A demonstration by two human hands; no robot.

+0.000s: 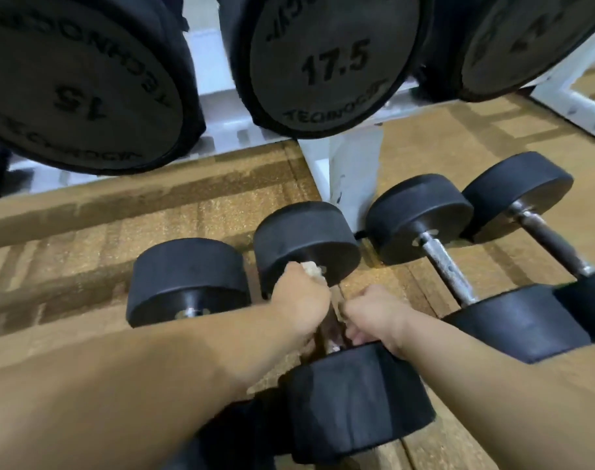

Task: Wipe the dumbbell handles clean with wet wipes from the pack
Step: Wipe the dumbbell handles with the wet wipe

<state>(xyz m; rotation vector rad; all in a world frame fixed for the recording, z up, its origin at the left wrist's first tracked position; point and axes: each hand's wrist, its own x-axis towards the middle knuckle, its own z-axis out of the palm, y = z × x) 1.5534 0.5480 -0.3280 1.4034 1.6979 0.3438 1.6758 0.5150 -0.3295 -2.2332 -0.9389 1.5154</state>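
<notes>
Several black dumbbells lie on the wooden floor. The second from the left (353, 398) has a dark metal handle (331, 329) between my two hands. My left hand (301, 300) grips the far end of that handle with a crumpled whitish wet wipe (313, 268) bunched under its fingers. My right hand (374, 318) curls round the near end of the handle, just above the near weight head. The leftmost dumbbell (187, 279) lies partly under my left forearm. The wipe pack is out of view.
Two more dumbbells (448, 266) (547, 232) lie to the right, their handles bare. A white rack (347, 171) stands behind with big black dumbbells marked 15 (79, 83) and 17.5 (326, 59). Its upright foot touches the floor close to the dumbbells.
</notes>
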